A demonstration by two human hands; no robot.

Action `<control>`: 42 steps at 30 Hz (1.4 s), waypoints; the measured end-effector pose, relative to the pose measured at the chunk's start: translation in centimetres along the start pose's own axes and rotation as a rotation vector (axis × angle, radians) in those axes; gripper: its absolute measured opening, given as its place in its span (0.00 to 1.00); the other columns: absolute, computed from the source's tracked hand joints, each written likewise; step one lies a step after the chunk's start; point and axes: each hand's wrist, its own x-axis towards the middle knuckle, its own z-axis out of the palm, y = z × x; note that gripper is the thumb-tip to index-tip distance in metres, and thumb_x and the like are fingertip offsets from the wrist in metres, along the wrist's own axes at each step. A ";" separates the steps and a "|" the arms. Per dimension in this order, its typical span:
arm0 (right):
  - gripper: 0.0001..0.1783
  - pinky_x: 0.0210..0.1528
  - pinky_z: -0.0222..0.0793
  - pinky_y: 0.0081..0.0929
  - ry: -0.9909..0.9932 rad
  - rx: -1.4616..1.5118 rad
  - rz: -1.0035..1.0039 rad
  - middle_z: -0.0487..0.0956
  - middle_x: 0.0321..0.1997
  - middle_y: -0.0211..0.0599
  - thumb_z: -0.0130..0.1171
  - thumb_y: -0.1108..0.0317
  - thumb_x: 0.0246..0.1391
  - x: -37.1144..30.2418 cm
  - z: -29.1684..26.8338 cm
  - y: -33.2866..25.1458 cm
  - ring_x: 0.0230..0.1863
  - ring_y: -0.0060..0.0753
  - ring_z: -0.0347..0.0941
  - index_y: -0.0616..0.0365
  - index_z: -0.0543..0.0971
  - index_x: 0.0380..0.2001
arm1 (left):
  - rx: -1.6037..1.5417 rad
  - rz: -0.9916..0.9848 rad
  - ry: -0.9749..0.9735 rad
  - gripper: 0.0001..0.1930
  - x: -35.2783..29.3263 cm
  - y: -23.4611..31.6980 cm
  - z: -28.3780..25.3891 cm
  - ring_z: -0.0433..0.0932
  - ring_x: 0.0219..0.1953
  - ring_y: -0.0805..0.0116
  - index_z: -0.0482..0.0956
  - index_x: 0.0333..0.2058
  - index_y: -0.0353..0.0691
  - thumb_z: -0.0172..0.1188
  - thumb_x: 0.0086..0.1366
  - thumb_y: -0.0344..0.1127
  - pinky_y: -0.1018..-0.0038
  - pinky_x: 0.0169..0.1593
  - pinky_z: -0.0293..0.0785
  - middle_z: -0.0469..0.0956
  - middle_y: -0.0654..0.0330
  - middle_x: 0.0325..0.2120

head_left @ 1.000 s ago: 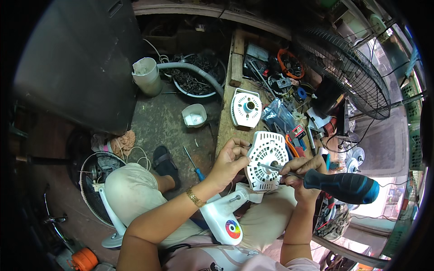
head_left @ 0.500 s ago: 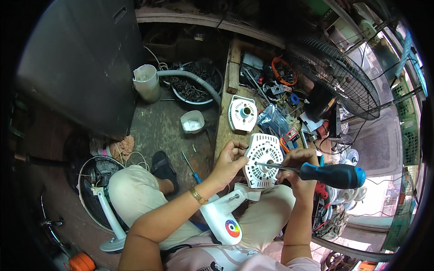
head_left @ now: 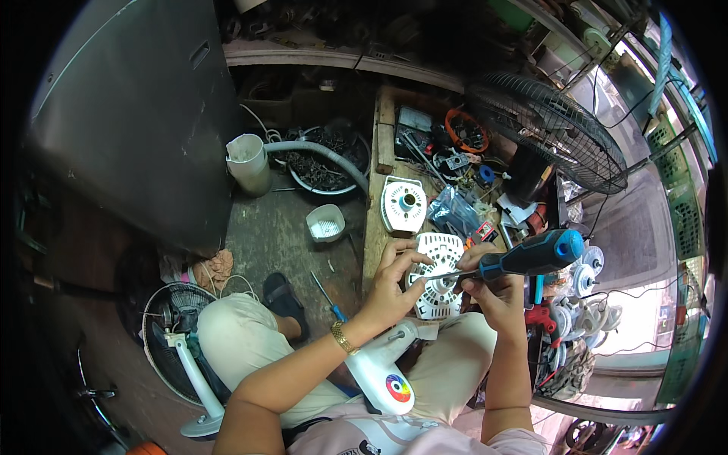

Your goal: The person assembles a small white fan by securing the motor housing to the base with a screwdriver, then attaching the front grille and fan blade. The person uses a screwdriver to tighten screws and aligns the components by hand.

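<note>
At the bench's near edge, the left hand (head_left: pixel 390 284) clamps the white fan cover (head_left: pixel 437 274) steady while the right hand (head_left: pixel 494 292), fingers wrapped tight, drives the screwdriver (head_left: pixel 523 259) into it.

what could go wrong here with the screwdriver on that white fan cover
The screwdriver tip works close to the left hand fingers steadying the white vented cover; a slip might jab them. The cover is propped over the lap, not clamped, so it may twist. A loosened screw could vanish into the cluttered workbench.
</note>
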 end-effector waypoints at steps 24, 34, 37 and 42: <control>0.15 0.27 0.66 0.32 -0.291 -1.409 -0.469 0.70 0.30 0.37 0.70 0.65 0.39 1.0 -0.1 -15.1 0.27 0.39 0.72 0.55 0.77 0.31 | 0.388 0.201 -0.005 0.37 -0.2 -0.7 1.2 0.61 0.58 0.50 0.58 0.54 0.35 0.70 0.49 0.38 0.62 0.60 0.62 0.55 0.45 0.56; 0.23 0.29 0.70 0.25 -0.045 -0.774 -0.581 0.68 0.41 0.41 0.65 0.81 0.44 0.9 -0.3 -9.9 0.32 0.31 0.74 0.58 0.67 0.42 | 0.310 0.143 -0.020 0.35 -0.1 -0.2 1.1 0.60 0.60 0.46 0.61 0.56 0.36 0.68 0.52 0.38 0.61 0.61 0.59 0.53 0.43 0.59; 0.27 0.38 0.70 0.17 0.046 -0.676 -0.608 0.64 0.45 0.41 0.58 0.85 0.44 0.8 -2.8 -10.7 0.37 0.22 0.68 0.56 0.59 0.45 | 0.340 0.132 -0.026 0.34 -0.2 -0.1 0.6 0.57 0.61 0.44 0.62 0.54 0.36 0.69 0.51 0.36 0.61 0.62 0.58 0.52 0.43 0.59; 0.28 0.39 0.68 0.15 0.193 -0.587 -0.530 0.63 0.45 0.40 0.56 0.85 0.43 1.1 -4.5 -11.2 0.38 0.19 0.65 0.53 0.57 0.45 | 0.345 0.140 -0.030 0.33 0.2 0.3 0.5 0.61 0.59 0.46 0.65 0.52 0.38 0.71 0.49 0.37 0.60 0.60 0.61 0.56 0.44 0.56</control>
